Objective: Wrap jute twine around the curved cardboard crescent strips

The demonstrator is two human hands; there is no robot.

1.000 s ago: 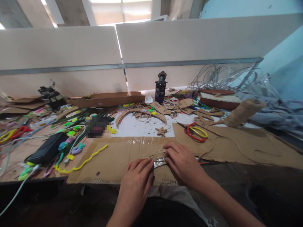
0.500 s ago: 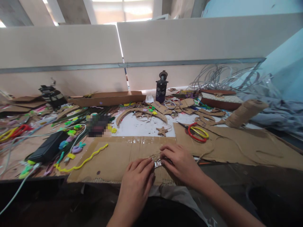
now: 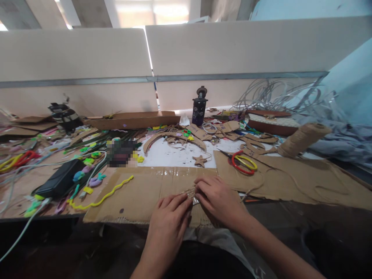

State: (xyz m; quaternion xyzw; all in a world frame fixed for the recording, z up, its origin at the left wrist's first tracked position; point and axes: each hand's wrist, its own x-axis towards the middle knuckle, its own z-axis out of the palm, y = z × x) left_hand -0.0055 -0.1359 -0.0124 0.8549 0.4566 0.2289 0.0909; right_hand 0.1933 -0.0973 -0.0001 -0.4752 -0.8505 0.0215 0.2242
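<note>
The left hand [image 3: 170, 213] bends over one end of a shiny strip [image 3: 195, 200] on the cardboard [image 3: 165, 184], seemingly partly covered by string [image 3: 190, 192] already, partly yet bare, and the right hand [image 3: 216, 197] curls over its other end, but whether either grips I cannot tell.

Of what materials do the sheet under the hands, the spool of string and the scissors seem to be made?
Sheet: matte brown cardboard, by its ragged near edge; the glossy streaks look like clear tape.
Spool of string: dull brown fibre, perhaps jute, by its coarse look.
Scissors: smooth handles, probably plastic, by their bright red and yellow; the dark blades are likely metal.
</note>
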